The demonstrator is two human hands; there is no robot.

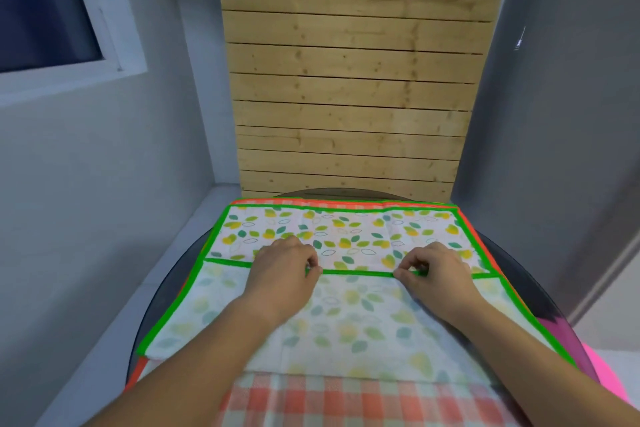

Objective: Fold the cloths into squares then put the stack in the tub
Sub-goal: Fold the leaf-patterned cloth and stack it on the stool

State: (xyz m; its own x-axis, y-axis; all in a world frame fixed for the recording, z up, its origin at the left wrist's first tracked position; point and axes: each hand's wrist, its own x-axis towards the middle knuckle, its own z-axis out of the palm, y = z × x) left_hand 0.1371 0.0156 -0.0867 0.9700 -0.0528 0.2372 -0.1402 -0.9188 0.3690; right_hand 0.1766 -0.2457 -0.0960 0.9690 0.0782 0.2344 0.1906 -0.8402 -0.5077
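A white cloth with a leaf print and a green border (346, 232) lies spread on the round dark table (530, 274). Its near part is folded over away from me, pale back side up, and the folded green edge runs across the middle. My left hand (284, 270) pinches that edge left of centre. My right hand (433, 270) pinches it right of centre. Beneath it lies an orange checked cloth (346, 402), showing at the near side and as a thin strip along the far and right edges. No tub can be made out with certainty.
A wooden slatted panel (353, 80) stands right behind the table. Grey walls close in on both sides, with a window (41, 10) at upper left. Something bright pink (606, 374) peeks out past the table's right rim.
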